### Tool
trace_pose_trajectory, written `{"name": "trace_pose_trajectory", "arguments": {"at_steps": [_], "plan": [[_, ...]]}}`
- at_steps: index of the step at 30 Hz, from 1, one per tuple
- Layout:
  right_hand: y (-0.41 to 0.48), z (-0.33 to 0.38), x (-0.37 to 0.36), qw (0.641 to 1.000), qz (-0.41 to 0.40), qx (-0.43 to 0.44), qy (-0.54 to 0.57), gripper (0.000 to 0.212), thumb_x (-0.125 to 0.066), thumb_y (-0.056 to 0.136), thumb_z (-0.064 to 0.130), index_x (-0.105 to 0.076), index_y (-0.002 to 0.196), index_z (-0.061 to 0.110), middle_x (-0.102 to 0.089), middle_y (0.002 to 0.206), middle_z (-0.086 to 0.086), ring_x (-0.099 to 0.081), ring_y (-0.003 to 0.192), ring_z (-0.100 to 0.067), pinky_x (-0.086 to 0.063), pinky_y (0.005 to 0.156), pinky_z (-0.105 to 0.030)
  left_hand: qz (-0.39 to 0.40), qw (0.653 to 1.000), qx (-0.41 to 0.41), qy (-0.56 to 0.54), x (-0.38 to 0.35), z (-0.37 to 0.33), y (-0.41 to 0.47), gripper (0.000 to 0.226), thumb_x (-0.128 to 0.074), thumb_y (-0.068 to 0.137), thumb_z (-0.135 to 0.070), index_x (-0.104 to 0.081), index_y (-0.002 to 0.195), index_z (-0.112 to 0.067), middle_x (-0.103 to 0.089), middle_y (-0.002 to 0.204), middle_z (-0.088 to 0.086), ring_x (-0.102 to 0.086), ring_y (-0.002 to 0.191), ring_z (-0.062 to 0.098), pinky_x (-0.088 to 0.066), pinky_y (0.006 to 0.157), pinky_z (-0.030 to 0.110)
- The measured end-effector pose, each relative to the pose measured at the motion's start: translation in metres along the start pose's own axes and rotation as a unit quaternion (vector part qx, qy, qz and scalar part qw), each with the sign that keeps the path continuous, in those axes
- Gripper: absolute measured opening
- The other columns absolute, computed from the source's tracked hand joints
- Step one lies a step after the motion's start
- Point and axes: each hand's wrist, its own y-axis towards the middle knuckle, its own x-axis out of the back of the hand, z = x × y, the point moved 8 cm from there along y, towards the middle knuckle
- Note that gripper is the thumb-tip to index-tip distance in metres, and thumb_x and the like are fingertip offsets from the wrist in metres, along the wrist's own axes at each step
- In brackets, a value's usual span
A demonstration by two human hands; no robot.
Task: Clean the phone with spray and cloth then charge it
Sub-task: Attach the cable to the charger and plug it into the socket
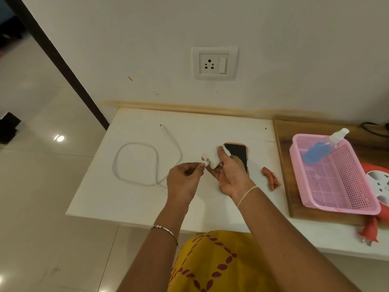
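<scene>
My right hand [231,175] grips a white charger adapter [213,158] above the white table [130,199]. My left hand [185,179] pinches the USB plug [207,161] of a white cable [136,163] right at the adapter's port. The cable loops on the table to the left, its free end [161,125] near the back. A black phone in an orange case [240,153] lies face up behind my right hand, partly hidden by it. An orange cloth [271,180] lies crumpled to its right. A blue spray bottle [322,148] leans in a pink basket [336,186].
A white wall socket with a switch [213,63] sits on the wall above the table. The pink basket stands on a wooden board [284,154]. An orange and white extension reel [379,182] is at the far right. Tiled floor [42,186] lies left of the table.
</scene>
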Motion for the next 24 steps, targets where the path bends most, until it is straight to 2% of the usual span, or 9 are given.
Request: {"name": "trace_pose_trajectory", "arguments": {"at_steps": [5,9,14,18,21,24], "plan": [[0.004,0.002,0.003,0.999,-0.005,0.015,-0.048,0.043,-0.061,0.091,0.025,-0.046,0.124,0.002,-0.063,0.115,-0.017,-0.068,0.095,-0.028,-0.059,0.072,-0.038,-0.006,1.0,0.009,0.003,-0.001,0.003,0.0,0.016,-0.071,0.084,-0.026,-0.076,0.091,-0.012,-0.07,0.08,-0.001,-0.059,0.071,0.01,-0.047,0.069,0.024],[0.006,0.003,0.003,0.998,-0.01,0.02,-0.062,0.042,-0.062,0.091,0.024,-0.046,0.124,0.002,-0.061,0.118,-0.018,-0.067,0.099,-0.029,-0.058,0.077,-0.043,-0.018,1.0,0.01,0.002,0.0,0.005,-0.001,0.016,-0.07,0.084,-0.028,-0.075,0.089,-0.013,-0.067,0.073,-0.004,-0.058,0.07,0.009,-0.049,0.07,0.024],[0.009,0.0,0.006,0.997,-0.019,0.018,-0.067,0.04,-0.061,0.092,0.023,-0.046,0.123,0.003,-0.062,0.114,-0.015,-0.067,0.099,-0.028,-0.059,0.069,-0.039,-0.006,1.0,0.01,0.003,-0.002,0.007,-0.001,0.016,-0.071,0.085,-0.027,-0.075,0.092,-0.013,-0.066,0.073,-0.003,-0.06,0.075,0.012,-0.053,0.077,0.03],[0.012,-0.002,0.008,0.998,-0.022,0.016,-0.061,0.039,-0.061,0.091,0.023,-0.046,0.121,0.004,-0.062,0.113,-0.015,-0.067,0.098,-0.029,-0.059,0.07,-0.039,0.002,1.0,0.013,0.009,-0.003,0.008,0.001,0.018,-0.073,0.083,-0.029,-0.074,0.094,-0.015,-0.066,0.076,0.002,-0.061,0.077,0.016,-0.056,0.083,0.039],[0.013,-0.002,0.007,0.998,-0.023,0.021,-0.059,0.037,-0.062,0.091,0.023,-0.047,0.12,0.004,-0.062,0.109,-0.012,-0.068,0.093,-0.025,-0.059,0.065,-0.037,-0.006,1.0,0.023,-0.001,-0.003,0.011,0.003,0.017,-0.072,0.083,-0.029,-0.074,0.094,-0.015,-0.066,0.077,0.002,-0.062,0.078,0.017,-0.057,0.086,0.043],[0.014,-0.002,0.007,0.997,-0.025,0.025,-0.065,0.035,-0.062,0.091,0.022,-0.047,0.118,0.006,-0.062,0.109,-0.011,-0.069,0.091,-0.024,-0.06,0.067,-0.039,-0.011,1.0,0.023,-0.004,-0.003,0.013,0.002,0.014,-0.071,0.084,-0.028,-0.074,0.092,-0.017,-0.066,0.076,0.001,-0.062,0.078,0.017,-0.056,0.087,0.045]]}}
